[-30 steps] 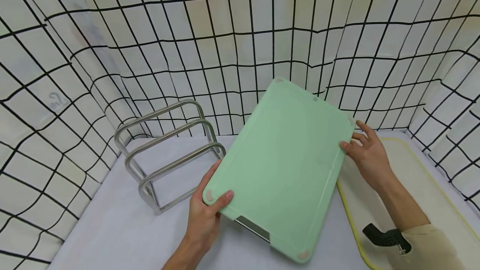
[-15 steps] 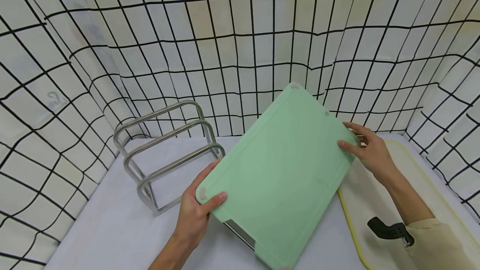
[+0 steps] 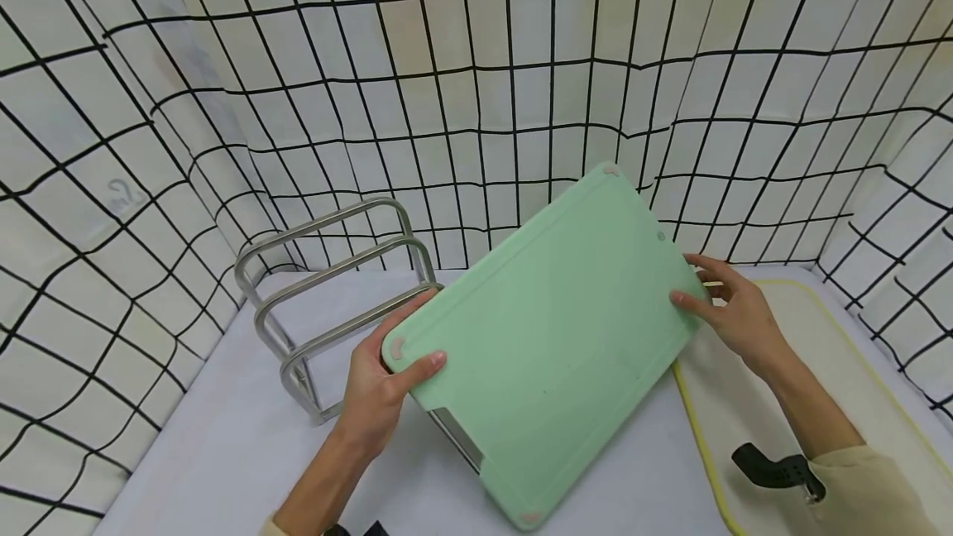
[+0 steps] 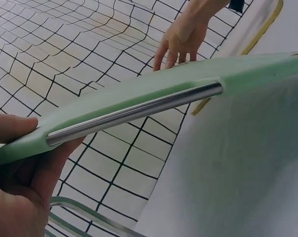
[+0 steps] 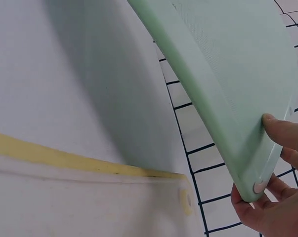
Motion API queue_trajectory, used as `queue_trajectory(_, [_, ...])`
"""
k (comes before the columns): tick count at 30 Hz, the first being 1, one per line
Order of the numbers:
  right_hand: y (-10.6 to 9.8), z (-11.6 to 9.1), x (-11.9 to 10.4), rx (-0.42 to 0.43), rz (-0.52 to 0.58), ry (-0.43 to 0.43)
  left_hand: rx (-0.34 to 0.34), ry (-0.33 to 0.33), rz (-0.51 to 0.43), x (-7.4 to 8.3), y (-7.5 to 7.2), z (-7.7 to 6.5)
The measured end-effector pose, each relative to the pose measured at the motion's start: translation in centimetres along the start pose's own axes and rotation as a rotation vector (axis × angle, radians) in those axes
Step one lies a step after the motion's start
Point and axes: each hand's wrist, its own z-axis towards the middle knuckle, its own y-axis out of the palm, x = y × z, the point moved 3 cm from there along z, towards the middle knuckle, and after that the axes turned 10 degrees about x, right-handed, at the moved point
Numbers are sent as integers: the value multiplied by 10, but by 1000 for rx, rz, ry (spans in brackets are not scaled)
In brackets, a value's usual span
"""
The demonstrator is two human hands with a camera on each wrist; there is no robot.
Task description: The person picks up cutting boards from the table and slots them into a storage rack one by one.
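Note:
A light green cutting board point(image 3: 551, 337) with pinkish corner pads is held tilted above the table by both hands. My left hand point(image 3: 375, 387) grips its near left corner, thumb on top and fingers underneath. A metal bar point(image 4: 139, 116) spans the handle cutout beside that hand, as the left wrist view shows. My right hand point(image 3: 737, 313) pinches the far right corner, the thumb on the upper face and fingers behind the edge. Just left of the board stands a silver metal rack point(image 3: 342, 271) with several looped bars, partly hidden by the left hand.
A white board with a yellow rim point(image 3: 700, 437) lies on the table at the right, under my right forearm. White walls with a black grid point(image 3: 514, 98) enclose the back and sides. White cloth point(image 3: 223, 445) covers the table.
The green cutting board has turned clockwise, its far end swinging right and its near left corner shifting left and up with my left hand. Both hands keep their hold. The rack stays put.

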Motion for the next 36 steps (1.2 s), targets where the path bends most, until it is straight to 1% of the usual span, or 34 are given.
queue_trajectory(5, [3, -4, 2, 0, -3, 7, -5, 57, 92, 9, -3, 7])
queue_trajectory(7, [4, -5, 2, 6, 2, 11, -3, 71, 104, 12, -3, 10])
queue_trajectory(16, [11, -11, 7, 49, 65, 1, 29, 118, 123, 18, -2, 20])
queue_trajectory(24, [16, -16, 10, 72, 124, -18, 41, 161, 116, 28, 0, 26])
queue_trajectory(30, [15, -17, 16, 50, 205, 7, -3, 195, 112, 28, 5, 21])
queue_trajectory(34, [15, -19, 20, 20, 233, 23, -17, 240, 98, 23, 7, 12])
queue_trajectory(36, [14, -19, 21, 9, 240, 21, -14, 249, 90, 19, 8, 7])
